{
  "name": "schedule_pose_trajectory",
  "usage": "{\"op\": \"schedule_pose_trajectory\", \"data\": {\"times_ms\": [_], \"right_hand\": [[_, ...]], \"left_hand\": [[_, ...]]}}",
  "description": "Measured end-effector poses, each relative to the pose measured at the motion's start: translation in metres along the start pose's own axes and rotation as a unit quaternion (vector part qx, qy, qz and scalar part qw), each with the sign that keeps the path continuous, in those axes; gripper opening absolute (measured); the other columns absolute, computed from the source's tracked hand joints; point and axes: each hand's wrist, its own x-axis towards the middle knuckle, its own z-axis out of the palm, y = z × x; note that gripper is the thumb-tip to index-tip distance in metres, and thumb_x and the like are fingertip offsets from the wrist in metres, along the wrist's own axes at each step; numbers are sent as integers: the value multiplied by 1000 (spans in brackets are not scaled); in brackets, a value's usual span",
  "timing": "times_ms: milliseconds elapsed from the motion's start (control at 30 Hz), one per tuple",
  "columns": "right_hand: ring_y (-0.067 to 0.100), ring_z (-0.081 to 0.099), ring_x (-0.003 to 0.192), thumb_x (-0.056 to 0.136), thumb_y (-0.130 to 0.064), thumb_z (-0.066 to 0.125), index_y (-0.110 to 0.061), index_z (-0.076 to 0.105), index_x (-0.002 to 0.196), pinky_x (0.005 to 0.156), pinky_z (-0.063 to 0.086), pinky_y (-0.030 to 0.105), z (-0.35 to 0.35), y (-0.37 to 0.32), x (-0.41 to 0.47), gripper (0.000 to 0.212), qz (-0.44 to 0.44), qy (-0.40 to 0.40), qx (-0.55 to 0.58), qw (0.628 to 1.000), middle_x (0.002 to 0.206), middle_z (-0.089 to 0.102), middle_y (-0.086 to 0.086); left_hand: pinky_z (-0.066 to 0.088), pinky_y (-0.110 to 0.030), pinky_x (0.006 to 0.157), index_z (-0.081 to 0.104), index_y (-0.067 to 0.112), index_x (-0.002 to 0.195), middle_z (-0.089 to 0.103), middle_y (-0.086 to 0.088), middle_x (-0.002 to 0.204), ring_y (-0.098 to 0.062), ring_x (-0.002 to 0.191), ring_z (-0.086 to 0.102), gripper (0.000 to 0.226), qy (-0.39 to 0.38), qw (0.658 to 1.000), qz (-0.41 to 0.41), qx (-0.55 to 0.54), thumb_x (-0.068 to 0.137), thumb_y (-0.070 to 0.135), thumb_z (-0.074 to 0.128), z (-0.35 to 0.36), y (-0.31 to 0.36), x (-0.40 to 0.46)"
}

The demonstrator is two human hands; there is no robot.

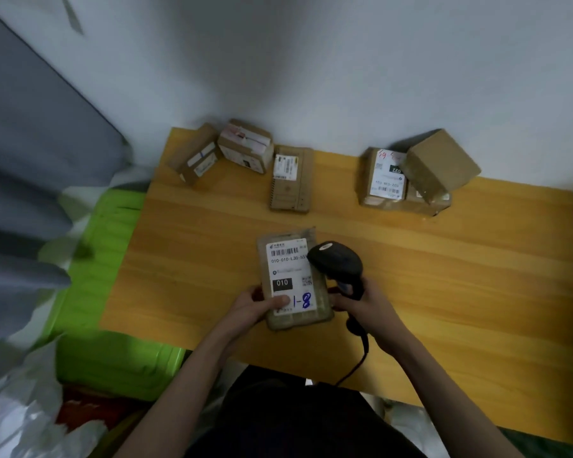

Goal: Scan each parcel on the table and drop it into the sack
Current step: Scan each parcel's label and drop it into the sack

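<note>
While the left hand (262, 304) pinches the flat parcel (293, 279) by its near end, thumb on the label, it looks light and stiff; the right hand (361, 300) clasps the scanner (338, 261).

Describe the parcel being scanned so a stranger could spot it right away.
On the yellow wooden table, look at the near edge, away from the brown cardboard boxes along the wall. The flat brown parcel sits between both hands beside the black handheld scanner; only its white label has "1-8" handwritten in blue.

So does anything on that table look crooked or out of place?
Yes. At the back right, a plain brown box sits tilted on one corner, propped on the labelled parcels beneath. At the back left, a small box leans against its neighbour. Nothing looks spilled or torn.
</note>
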Motion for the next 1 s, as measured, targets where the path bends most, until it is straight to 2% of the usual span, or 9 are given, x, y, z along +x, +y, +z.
{"op": "schedule_pose_trajectory", "data": {"times_ms": [100, 200, 300, 367, 500, 667, 900, 1000], "right_hand": [[21, 69, 89, 88, -2, 69, -12, 60, 112, 70, 57, 30, -17, -12, -21, 28, -16, 38, -24, 999, 103, 70, 12], [14, 61, 69, 89, -7, 69, -13, 61, 106, 61, 52, 30, -28, -21, -41, 19, -40, 84, -47, 995, 92, 68, 11], [8, 59, 62, 92, -12, 68, -17, 63, 103, 58, 50, 26, -35, -34, -63, 13, -80, 78, -54, 992, 82, 67, -1], [7, 58, 59, 93, -15, 68, -19, 63, 102, 57, 50, 26, -38, -41, -75, 11, -99, 65, -70, 990, 78, 67, -2], [8, 55, 58, 94, -14, 66, -15, 63, 103, 55, 47, 27, -42, -50, -91, 10, -107, 29, -87, 990, 77, 63, 1], [8, 54, 59, 95, -13, 65, -13, 63, 104, 56, 46, 25, -45, -61, -106, 10, -111, -11, -90, 990, 75, 60, 1], [12, 55, 62, 95, -12, 64, -14, 64, 102, 58, 47, 27, -51, -68, -125, 7, -130, -37, -95, 986, 72, 61, 1], [12, 54, 61, 95, -11, 63, -13, 64, 100, 57, 45, 27, -52, -66, -134, 5, -141, -48, -96, 984, 69, 60, -1]], "left_hand": [[58, -38, 93, 64, 11, 123, 76, -3, 110, -20, 102, 73, 64, -24, 1000, 16, 11, 66, 27, 88, 27, 16, -16], [56, -40, 98, 66, 13, 119, 77, 1, 107, -15, 100, 74, 53, 10, 998, 55, 21, 72, 26, 86, 50, 23, -23], [57, -31, 88, 66, 17, 117, 76, 4, 106, -10, 95, 73, 53, 72, 992, 101, 32, 70, 28, 88, 70, 29, -24], [52, -22, 77, 64, 17, 120, 73, 5, 111, -8, 99, 69, 58, 102, 986, 126, 39, 70, 31, 89, 80, 31, -26], [47, -16, 68, 64, 17, 122, 70, 8, 112, -2, 98, 65, 56, 135, 975, 168, 52, 72, 28, 88, 92, 34, -32], [46, -17, 68, 62, 18, 122, 67, 9, 111, -1, 98, 62, 57, 151, 968, 196, 53, 72, 28, 87, 100, 34, -40], [52, -21, 72, 63, 19, 120, 69, 6, 115, -11, 105, 66, 59, 178, 959, 220, 28, 69, 30, 90, 108, 21, -55], [50, -19, 69, 63, 20, 119, 68, 8, 114, -8, 103, 65, 57, 189, 956, 223, 12, 70, 28, 89, 112, 12, -67]]}}
